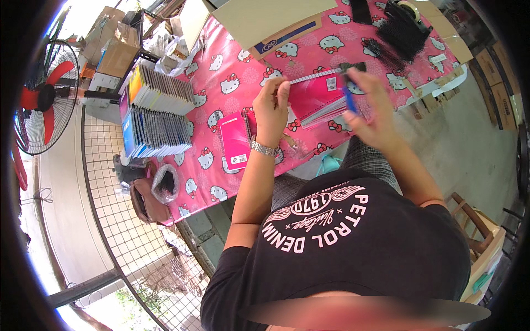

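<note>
A long table (243, 71) under a pink cartoon-cat cloth runs up the middle of the view; on its left part lie two rows of spiral notebooks (157, 118), packed on edge, with cardboard boxes (113, 47) beyond them; a red fan (41, 99) in a wire cage stands at the far left, past a wire grille (118, 220); a large sheet of card (265, 19) covers the table's far end, and black hairbrushes (400, 33) lie at the upper right; near the front edge, just left of the wrist, lies a small pink notebook (234, 140); the pink pad (320, 99), a thicker spiral-bound one, is held tilted just above the cloth between the two hands; the left hand (271, 107), a metal watch (264, 148) at its wrist, pinches the pad's upper left corner at the spiral, fingers closed on it; the right hand (371, 105) is blurred, curled at the pad's right edge around a blue pen (349, 100); whether it also grips the pad I cannot tell.
</note>
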Motion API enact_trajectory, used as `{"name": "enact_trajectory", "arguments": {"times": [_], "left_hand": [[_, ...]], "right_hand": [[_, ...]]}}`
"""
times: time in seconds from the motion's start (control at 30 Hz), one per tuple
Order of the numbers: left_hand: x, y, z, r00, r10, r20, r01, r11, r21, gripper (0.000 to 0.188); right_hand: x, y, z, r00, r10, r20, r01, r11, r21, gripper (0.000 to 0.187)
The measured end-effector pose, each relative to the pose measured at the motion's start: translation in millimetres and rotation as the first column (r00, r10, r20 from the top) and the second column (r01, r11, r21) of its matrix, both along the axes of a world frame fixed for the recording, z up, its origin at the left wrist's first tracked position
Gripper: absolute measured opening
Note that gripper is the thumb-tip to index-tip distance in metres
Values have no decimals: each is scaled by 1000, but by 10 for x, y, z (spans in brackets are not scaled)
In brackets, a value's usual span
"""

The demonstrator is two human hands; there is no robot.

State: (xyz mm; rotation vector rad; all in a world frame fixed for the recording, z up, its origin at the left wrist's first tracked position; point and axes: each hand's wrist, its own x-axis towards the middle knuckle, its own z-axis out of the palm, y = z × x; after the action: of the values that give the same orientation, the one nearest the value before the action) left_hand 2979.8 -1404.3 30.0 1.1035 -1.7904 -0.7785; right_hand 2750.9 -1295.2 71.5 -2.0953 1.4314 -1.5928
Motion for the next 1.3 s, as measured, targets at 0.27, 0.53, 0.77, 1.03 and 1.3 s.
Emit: {"name": "enact_trajectory", "arguments": {"times": [0.27,0.53,0.77,1.03,1.3], "left_hand": [[54,28,-15,997,-68,-38,71,993,96,27],[33,58,-75,988,-57,-142,58,998,2,27],[34,94,-83,986,-47,-162,51,999,17,27],[146,244,-8,987,72,-143,-84,993,-79,21],[1424,821,-26,783,597,-175,-558,798,229,24]], "right_hand": [[402,-28,-84,989,145,-8,-141,972,188,70],[547,-51,-36,980,83,-181,-52,984,171,65],[590,-19,13,951,20,-310,37,983,177,57],[440,-53,-125,563,131,816,-733,535,420,52],[-561,-46,-1044,988,-120,-95,149,897,416,52]]}}
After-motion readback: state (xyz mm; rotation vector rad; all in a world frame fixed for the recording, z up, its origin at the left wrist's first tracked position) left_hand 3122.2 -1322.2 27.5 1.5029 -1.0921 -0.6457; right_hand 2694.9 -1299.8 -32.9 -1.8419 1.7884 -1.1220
